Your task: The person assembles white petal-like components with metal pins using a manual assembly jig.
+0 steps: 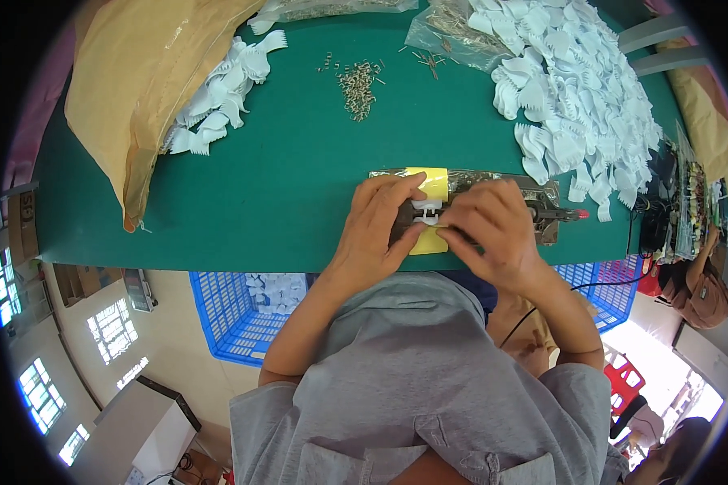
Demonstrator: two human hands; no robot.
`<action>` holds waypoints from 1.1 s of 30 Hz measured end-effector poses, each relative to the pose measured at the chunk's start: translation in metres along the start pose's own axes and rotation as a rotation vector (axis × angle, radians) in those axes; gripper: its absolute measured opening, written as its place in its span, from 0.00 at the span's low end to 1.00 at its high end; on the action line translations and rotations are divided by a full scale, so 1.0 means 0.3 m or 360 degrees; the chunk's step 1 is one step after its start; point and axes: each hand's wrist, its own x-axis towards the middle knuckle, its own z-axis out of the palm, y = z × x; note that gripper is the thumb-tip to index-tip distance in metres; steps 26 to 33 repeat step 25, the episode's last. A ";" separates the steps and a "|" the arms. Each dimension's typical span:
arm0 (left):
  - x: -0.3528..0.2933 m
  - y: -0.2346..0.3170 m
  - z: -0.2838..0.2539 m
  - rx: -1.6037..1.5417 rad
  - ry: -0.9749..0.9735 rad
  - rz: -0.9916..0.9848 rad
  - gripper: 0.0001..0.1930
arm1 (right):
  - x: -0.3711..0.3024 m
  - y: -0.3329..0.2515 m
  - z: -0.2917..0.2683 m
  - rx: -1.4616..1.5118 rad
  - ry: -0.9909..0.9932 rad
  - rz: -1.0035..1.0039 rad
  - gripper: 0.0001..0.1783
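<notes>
A small white plastic clip piece (427,212) sits on a metal fixture (542,198) taped with yellow tape (430,182) at the near edge of the green table (299,178). My left hand (376,230) pinches the white piece from the left, fingers curled over the fixture. My right hand (489,226) presses on it from the right, fingertips closed at the piece. The part of the fixture under both hands is hidden.
A heap of white comb-shaped plastic pieces (578,97) lies at the far right, another (222,93) beside a brown paper sack (137,89) at the left. Small metal springs (357,81) lie at the far middle. A blue basket (234,311) stands below the table edge.
</notes>
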 end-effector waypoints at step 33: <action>0.007 -0.010 0.004 0.0156 0.0088 0.0090 0.18 | 0.430 0.424 0.041 -0.0274 -0.0252 0.1075 0.14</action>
